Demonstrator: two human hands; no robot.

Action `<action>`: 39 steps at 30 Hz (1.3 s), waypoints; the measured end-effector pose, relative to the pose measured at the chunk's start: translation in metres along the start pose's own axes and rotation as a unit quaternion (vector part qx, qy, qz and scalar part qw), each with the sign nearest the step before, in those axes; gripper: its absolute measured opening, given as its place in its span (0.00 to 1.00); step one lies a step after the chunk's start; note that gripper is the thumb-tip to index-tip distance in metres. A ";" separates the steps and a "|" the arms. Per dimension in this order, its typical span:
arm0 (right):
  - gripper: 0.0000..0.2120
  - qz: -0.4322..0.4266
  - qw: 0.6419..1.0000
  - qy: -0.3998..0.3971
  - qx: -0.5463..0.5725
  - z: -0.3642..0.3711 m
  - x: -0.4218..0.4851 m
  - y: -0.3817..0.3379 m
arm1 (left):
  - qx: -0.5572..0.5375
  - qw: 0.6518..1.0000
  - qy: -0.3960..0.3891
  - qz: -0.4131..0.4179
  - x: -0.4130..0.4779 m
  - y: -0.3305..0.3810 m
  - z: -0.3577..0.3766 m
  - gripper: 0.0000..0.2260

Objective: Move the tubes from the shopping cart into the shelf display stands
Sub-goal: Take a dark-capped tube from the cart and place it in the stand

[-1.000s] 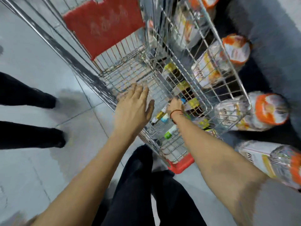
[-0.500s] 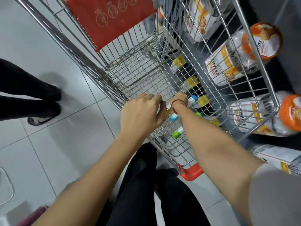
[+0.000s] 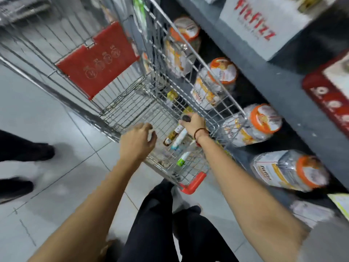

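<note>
A wire shopping cart [image 3: 132, 103] stands in front of me. Several white tubes lie in its near right corner, among them a green-capped tube [image 3: 182, 159] and a blue-capped tube [image 3: 179, 139]. My right hand [image 3: 192, 122] is inside the cart with its fingers closed around tubes; a dark cap shows at its top. My left hand [image 3: 138, 141] hovers over the cart's near rim, fingers loosely curled, holding nothing. The frame is blurred by motion.
A dark shelf [image 3: 273, 87] runs along the right, with clear orange-lidded jars [image 3: 262, 125] lying on the bottom level. A white display box with red lettering [image 3: 262, 23] sits above. Another person's dark shoes [image 3: 22, 154] stand at the left on the grey tiled floor.
My right hand has closed on tubes and lifted a little toward the cart's right wall. My left hand has let go near the tubes and drawn back. The view has swung toward the shelf.
</note>
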State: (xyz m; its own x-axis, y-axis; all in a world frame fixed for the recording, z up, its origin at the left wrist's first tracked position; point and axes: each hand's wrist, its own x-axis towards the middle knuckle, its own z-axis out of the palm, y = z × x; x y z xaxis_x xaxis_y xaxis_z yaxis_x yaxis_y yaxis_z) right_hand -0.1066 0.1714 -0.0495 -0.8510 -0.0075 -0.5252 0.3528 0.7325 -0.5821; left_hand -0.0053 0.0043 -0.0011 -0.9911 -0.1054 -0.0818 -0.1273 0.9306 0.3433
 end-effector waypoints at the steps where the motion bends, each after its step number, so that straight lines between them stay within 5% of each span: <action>1: 0.20 -0.019 1.000 0.010 -0.003 -0.016 -0.010 -0.004 | -0.002 1.000 -0.007 0.004 0.000 0.000 -0.001 0.10; 11: 0.16 -0.123 0.967 0.222 -0.009 -0.189 -0.131 -0.014 | -0.036 0.982 -0.021 0.184 0.037 0.083 -0.020 0.09; 16: 0.16 -0.131 0.935 0.329 0.004 -0.255 -0.204 0.003 | -0.084 0.934 0.033 0.345 0.055 0.190 -0.034 0.11; 22: 0.17 -0.084 0.912 0.401 -0.006 -0.307 -0.274 0.040 | -0.084 0.875 0.001 0.477 0.043 0.287 -0.032 0.18; 39: 0.18 -0.034 0.925 0.372 -0.075 -0.374 -0.319 0.083 | 0.011 0.823 -0.095 0.560 0.016 0.333 0.003 0.28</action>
State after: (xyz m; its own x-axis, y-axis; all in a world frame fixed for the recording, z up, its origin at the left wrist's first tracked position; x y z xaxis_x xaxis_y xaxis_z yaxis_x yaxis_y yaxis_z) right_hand 0.0483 0.4897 0.3015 -0.9211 0.3721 0.1145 0.2781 0.8346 -0.4756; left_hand -0.0635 0.3140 0.1090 -0.4619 0.8777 0.1278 0.8645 0.4133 0.2861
